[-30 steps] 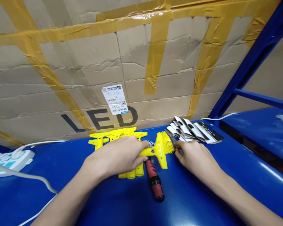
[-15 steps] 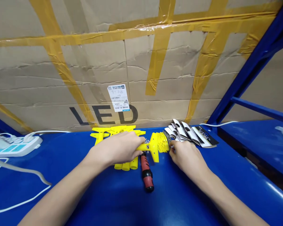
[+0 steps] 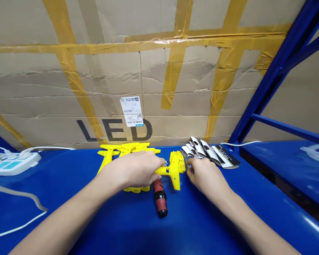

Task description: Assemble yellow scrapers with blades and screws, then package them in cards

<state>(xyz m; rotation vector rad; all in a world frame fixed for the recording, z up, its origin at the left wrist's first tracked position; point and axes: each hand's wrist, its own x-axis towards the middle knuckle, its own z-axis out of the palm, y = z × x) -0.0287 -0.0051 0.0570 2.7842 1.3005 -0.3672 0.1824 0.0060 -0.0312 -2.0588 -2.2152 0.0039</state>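
Observation:
My left hand (image 3: 138, 168) is closed around the shaft of a yellow T-shaped plastic handle (image 3: 174, 173), whose wide head points right. Just behind that head stands a row of thin yellow plastic pieces (image 3: 178, 159). My right hand (image 3: 206, 177) has its fingertips pinched beside these pieces, by a dark greyish edge; what they hold is hidden. Several more yellow handles (image 3: 108, 157) lie under and behind my left hand. A red and black screwdriver handle (image 3: 161, 202) rests below the held piece, its upper end covered. Small screws (image 3: 165, 163) show behind my left fingers.
Black and white printed cards (image 3: 223, 156) lie fanned out behind my right hand. A large taped carton (image 3: 117, 78) walls off the back. On the left are a white power strip (image 3: 16, 164) and cables. A blue metal frame (image 3: 266, 78) rises at right from the blue tabletop (image 3: 117, 226).
The view has shifted slightly, so things on the table sit further left. The yellow handle in my left hand has its head a little lower and nearer. My right hand stays pinched beside the yellow pieces.

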